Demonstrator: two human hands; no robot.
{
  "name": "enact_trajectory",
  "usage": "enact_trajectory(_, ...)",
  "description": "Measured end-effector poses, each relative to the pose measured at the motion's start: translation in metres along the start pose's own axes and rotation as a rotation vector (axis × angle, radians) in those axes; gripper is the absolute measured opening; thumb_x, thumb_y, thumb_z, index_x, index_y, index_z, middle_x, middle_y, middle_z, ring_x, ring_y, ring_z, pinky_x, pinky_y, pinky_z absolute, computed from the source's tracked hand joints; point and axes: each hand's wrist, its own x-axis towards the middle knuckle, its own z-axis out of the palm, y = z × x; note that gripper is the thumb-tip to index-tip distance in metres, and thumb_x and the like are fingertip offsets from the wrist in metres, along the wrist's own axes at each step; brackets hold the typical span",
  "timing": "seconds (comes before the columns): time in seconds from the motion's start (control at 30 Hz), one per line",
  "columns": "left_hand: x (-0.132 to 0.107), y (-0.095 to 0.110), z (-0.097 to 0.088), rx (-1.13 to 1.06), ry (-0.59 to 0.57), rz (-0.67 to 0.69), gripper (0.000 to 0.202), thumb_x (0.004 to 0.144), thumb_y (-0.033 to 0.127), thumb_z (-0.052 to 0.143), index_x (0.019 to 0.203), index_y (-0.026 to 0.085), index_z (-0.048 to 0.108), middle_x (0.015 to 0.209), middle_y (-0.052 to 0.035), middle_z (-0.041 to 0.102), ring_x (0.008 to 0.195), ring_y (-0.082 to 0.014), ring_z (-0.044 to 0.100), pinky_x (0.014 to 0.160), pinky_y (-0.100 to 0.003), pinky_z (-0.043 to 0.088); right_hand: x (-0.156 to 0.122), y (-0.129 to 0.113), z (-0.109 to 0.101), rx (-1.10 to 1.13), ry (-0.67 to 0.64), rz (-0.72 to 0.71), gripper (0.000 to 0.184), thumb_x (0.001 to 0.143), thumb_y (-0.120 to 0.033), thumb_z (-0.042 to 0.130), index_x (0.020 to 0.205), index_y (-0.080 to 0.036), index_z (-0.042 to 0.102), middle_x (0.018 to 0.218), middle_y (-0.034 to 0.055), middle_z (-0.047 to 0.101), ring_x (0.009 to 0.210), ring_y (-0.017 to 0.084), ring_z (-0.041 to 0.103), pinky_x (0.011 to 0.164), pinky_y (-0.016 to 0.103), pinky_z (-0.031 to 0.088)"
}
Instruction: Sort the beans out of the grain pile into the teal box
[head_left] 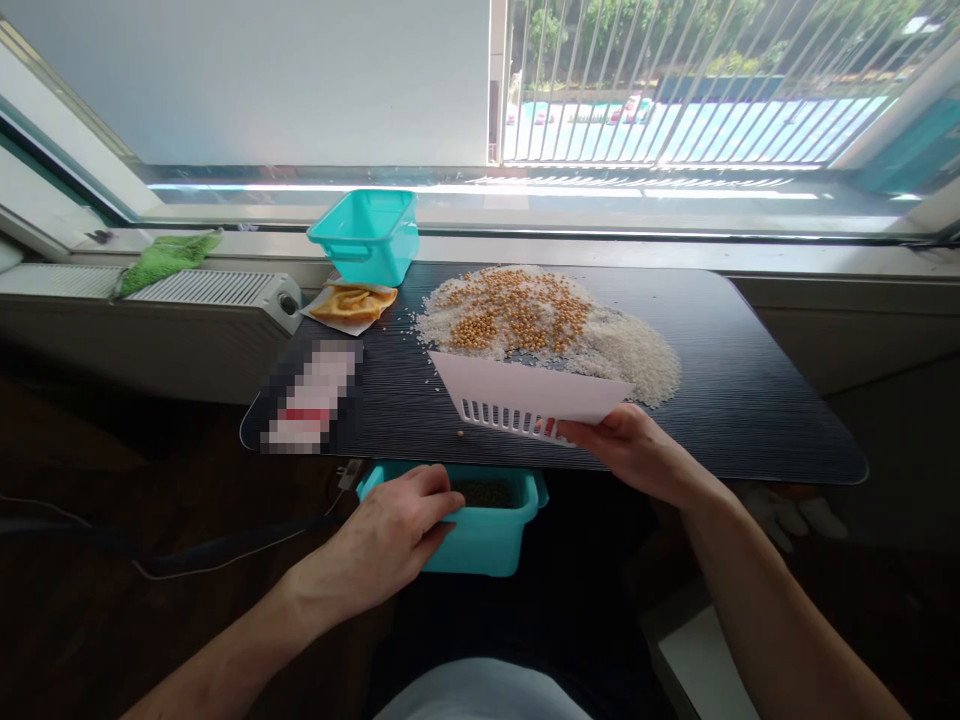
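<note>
My right hand (630, 445) grips the lower right part of a thin white slotted sheet (525, 385), thumb and fingers pinched on it. The sheet is tilted at the near edge of a pile of white rice (637, 355), with a row of slots along its lower side. Round golden-brown peas or beans (525, 305) lie on the pile. My left hand (409, 520) is closed at the near rim of a turquoise bin (480, 545) below the table's front edge. Dark greenish small contents (487, 493) show inside the bin; my fingers hide part of its rim.
Another turquoise bin (367, 240) stands at the back left of the dark table (742, 400). Before it lies a folded yellow-orange cloth (352, 302), with a blurred-out item (315, 395) nearer. A green cloth (169, 260) rests on the radiator (217, 290). Behind is a window.
</note>
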Motion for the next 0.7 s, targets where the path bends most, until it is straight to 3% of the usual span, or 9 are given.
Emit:
enact_trajectory(0.1, 0.001, 0.000, 0.002, 0.001, -0.001, 0.001, 0.020, 0.086, 0.013, 0.052, 0.102, 0.019, 0.063, 0.100, -0.0054, 0.058, 0.088, -0.0169, 0.058, 0.076, -0.027, 0.048, 0.000, -0.001, 0.008, 0.044, 0.052, -0.014, 0.031, 0.080, -0.038, 0.062, 0.103, -0.019, 0.072, 0.103, 0.0020, 0.072, 0.099, 0.024, 0.065, 0.092, 0.038, 0.050)
enact_trajectory(0.3, -0.002, 0.006, 0.004, -0.029, 0.033, 0.004, 0.019, 0.087, 0.013, 0.051, 0.101, 0.019, 0.063, 0.102, -0.0059, 0.058, 0.090, -0.0170, 0.057, 0.079, -0.027, 0.048, -0.019, 0.003, 0.021, 0.011, -0.049, -0.031, 0.033, 0.084, -0.034, 0.058, 0.113, -0.023, 0.068, 0.107, 0.0011, 0.071, 0.100, 0.024, 0.065, 0.092, 0.040, 0.051)
enact_trajectory(0.57, 0.002, 0.028, 0.016, 0.034, 0.117, 0.064, 0.016, 0.087, 0.014, 0.051, 0.094, 0.020, 0.064, 0.087, -0.0035, 0.058, 0.082, -0.0161, 0.056, 0.070, -0.026, 0.046, -0.054, 0.005, 0.036, -0.168, 0.102, -0.109, 0.028, 0.087, -0.033, 0.052, 0.107, -0.025, 0.070, 0.101, 0.0019, 0.073, 0.094, 0.025, 0.066, 0.087, 0.039, 0.053)
enact_trajectory(0.7, 0.001, 0.028, 0.031, 0.129, 0.237, 0.022, 0.017, 0.085, 0.015, 0.054, 0.094, 0.021, 0.066, 0.089, -0.0043, 0.062, 0.086, -0.0195, 0.058, 0.078, -0.033, 0.047, -0.067, 0.013, 0.046, -0.224, 0.207, -0.138, 0.024, 0.086, -0.026, 0.051, 0.101, -0.024, 0.070, 0.104, 0.0046, 0.072, 0.095, 0.022, 0.066, 0.086, 0.035, 0.053)
